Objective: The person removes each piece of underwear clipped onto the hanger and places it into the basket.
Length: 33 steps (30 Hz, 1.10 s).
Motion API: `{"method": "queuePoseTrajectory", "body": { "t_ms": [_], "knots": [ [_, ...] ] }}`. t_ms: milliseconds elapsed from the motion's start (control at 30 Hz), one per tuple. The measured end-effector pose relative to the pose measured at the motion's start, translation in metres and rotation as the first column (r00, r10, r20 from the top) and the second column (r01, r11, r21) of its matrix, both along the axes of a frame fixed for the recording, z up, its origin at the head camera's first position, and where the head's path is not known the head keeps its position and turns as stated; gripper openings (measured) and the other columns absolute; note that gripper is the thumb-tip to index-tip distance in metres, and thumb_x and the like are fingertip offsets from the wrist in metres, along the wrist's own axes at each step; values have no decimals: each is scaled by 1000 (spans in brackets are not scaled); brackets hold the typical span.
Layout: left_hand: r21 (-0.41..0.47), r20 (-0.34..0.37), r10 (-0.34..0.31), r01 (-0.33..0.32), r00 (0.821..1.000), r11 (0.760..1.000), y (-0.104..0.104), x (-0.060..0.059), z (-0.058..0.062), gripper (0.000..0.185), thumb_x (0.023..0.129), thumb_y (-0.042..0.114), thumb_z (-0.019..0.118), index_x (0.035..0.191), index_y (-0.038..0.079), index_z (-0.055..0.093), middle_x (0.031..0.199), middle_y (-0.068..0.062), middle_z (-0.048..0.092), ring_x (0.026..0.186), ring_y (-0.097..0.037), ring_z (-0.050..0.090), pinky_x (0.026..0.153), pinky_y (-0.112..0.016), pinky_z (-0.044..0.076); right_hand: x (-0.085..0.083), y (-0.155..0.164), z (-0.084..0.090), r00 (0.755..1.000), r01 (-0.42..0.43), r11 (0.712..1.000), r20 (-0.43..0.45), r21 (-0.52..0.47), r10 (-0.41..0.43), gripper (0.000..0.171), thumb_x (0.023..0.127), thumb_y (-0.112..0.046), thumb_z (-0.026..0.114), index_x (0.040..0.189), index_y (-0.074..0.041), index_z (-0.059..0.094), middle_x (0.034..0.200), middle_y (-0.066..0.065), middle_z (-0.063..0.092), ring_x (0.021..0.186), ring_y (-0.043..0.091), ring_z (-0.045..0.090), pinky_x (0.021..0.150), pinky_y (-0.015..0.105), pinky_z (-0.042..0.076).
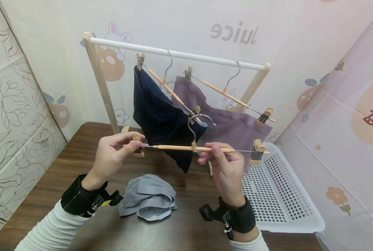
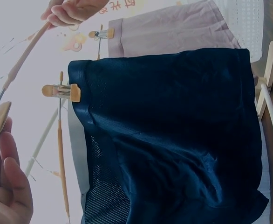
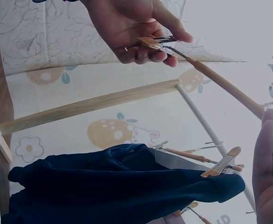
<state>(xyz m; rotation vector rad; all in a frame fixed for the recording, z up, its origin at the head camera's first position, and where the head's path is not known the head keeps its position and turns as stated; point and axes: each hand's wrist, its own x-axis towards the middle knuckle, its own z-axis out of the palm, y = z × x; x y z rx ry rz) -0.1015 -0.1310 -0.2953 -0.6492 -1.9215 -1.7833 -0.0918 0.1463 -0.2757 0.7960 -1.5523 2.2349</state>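
Note:
A wooden clip hanger (image 1: pixel 173 147) with a metal hook is held level in front of me, with nothing in its clips. My left hand (image 1: pixel 106 153) pinches the clip at its left end between thumb and fingers. The right hand (image 1: pixel 229 169) grips the wooden bar just right of the hook, and the right clip (image 1: pixel 257 153) sticks out past it. On the table below lies a crumpled grey garment (image 1: pixel 151 193), touched by neither hand. In the left wrist view, dark navy shorts (image 2: pixel 174 107) hang close to the left hand.
Behind the hands stands a wooden rack with a white rail (image 1: pixel 186 55). The navy shorts and a mauve garment (image 1: pixel 227 127) hang from it on similar clip hangers. A white perforated basket (image 1: pixel 299 195) stands on the right. The table (image 1: pixel 60 167) is brown wood; patterned sheets surround it.

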Motion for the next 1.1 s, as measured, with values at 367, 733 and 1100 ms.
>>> {"method": "queuePoseTrajectory", "body": {
  "t_ms": [367, 733, 1100],
  "knots": [
    [-4, 3, -5, 5, 1000, 1000, -3, 1, -1, 16, 89, -6, 62, 103, -13, 67, 96, 14, 71, 79, -3, 67, 71, -17, 56, 0, -3, 0, 1000, 6, 1000, -4, -2, -6, 23, 99, 2, 49, 98, -3, 72, 81, 4, 73, 70, 12, 71, 65, 26, 59],
    [25, 7, -11, 11, 1000, 1000, -1, 1, -2, 24, 90, -6, 62, 112, -13, 66, 100, 15, 72, 80, -3, 68, 73, -16, 55, 1, -5, -1, 1000, 20, 1000, 13, -13, -20, 23, 99, 2, 49, 97, -2, 72, 80, 4, 73, 70, 12, 71, 65, 26, 59],
    [-57, 4, 66, -66, 998, 996, 3, -3, 4, 31, 91, -1, 63, 122, -1, 66, 104, 4, 70, 95, -4, 64, 80, -14, 52, 1, -6, 1, 997, 76, 997, 30, -8, -76, 20, 99, -1, 51, 96, -1, 71, 80, 5, 75, 68, 13, 71, 65, 27, 59]
  ]
}}
